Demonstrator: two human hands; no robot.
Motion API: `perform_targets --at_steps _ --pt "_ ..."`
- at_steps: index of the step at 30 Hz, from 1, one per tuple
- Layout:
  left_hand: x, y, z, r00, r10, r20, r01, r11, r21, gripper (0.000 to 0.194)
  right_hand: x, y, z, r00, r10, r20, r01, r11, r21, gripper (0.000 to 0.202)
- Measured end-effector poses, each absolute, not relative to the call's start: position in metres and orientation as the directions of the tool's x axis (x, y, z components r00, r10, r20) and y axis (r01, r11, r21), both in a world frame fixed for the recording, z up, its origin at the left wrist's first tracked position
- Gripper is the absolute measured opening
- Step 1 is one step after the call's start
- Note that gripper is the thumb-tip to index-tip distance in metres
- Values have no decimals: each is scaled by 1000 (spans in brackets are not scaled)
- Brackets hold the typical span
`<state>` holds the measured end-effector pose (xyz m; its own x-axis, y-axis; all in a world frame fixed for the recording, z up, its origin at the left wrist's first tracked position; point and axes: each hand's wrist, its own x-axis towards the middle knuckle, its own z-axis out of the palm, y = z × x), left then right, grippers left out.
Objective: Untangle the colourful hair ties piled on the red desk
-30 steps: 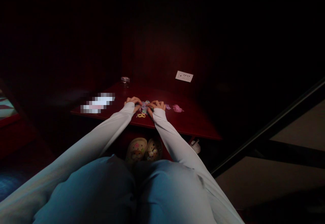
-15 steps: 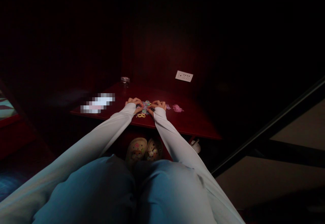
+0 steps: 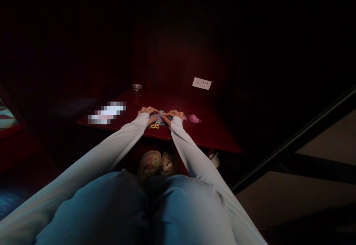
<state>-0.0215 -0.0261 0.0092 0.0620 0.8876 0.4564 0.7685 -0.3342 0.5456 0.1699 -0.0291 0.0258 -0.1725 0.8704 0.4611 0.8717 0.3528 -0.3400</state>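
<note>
On the table (image 3: 214, 135), bands (image 3: 159, 119) heaped between left hand (image 3: 147, 112) at nine o'clock and right hand (image 3: 175, 115) at three, likely for two-handed reach, both curled inward, cannot tell if clamped on any; pink bundle (image 3: 195, 118) beyond three.

Arms (image 3: 125, 135) forward, left hand (image 3: 145, 112) near right hand (image 3: 177, 115), fingers (image 3: 152, 109) bent.

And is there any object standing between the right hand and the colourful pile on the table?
Nothing visible stands between them: the right hand reaches the colourful pile. The pink bundle lies on that hand's other side.
</note>
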Motion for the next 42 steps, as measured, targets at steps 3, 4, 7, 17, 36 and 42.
perform_targets --at_steps 3,4,7,17,36,42 --pt "-20 -28 9 88 872 481 753 -375 541 28 170 -25 23 -177 864 471 869 362 -337 28" --pt "-19 -29 9 91 866 491 746 -386 542 26 171 -24 21 -177 859 480 857 374 -354 29" --pt "-17 -29 8 73 857 510 734 -393 554 21 171 -21 18 -181 845 503 810 418 -411 32" --pt "-17 -19 3 72 837 542 699 -430 572 23 170 -26 22 -201 856 476 798 425 -427 30" --pt "-28 3 -14 166 756 633 651 -566 506 29 168 -21 17 -194 864 464 703 452 -549 37" --pt "-28 3 -14 191 753 630 645 -580 497 32 169 -24 21 -216 871 442 723 447 -527 37"
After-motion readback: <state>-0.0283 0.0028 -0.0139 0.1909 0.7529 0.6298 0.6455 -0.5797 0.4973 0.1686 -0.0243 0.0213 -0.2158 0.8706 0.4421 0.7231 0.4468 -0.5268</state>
